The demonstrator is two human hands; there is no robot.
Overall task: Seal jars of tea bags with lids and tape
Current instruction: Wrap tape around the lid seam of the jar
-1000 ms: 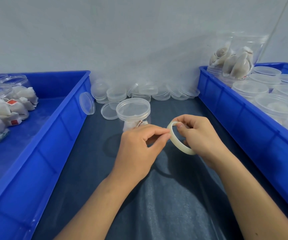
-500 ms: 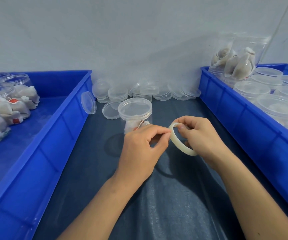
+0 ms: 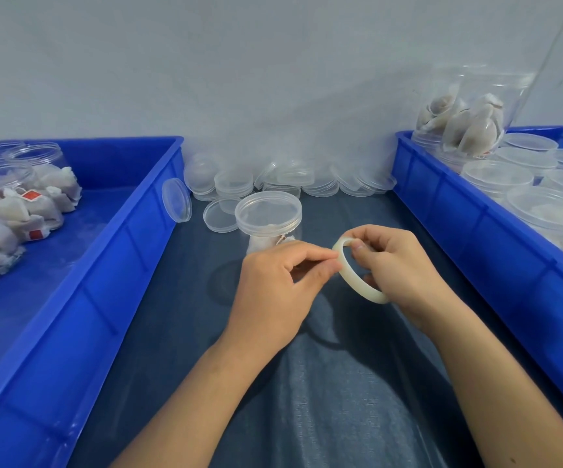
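While both hands work at the tape roll (image 3: 357, 268), no free strip shows yet. Head view, the only one supplied: the right hand (image 3: 398, 265) grasps the roll, thumb inside the ring and fingers curled over its top edge. The left hand (image 3: 283, 285) pinches at the roll's outer face, thumb and forefinger tips closed together against it; whether a tape end sits between them is too small to tell.

Just beyond the left hand stands the jar (image 3: 268, 221), lid already on, tea bags visible through the wall. It touches neither hand. Loose lids (image 3: 293, 179) lie in a heap further beyond, against the wall. A blue bin (image 3: 138, 238) to the left of the left hand holds open jars of tea bags; another bin (image 3: 476, 224) to the right of the right hand holds lidded jars.

Change over the last second: slight. Both hands keep the same hold on the roll, and the left fingertips stay at the same spot on its face. The jar has not been moved.

Judgement: the lid step for this jar is done; the taping step is at its start, with the person apparently searching for or lifting the tape end. Risk: a lost end on thin clear tape delays the seal.
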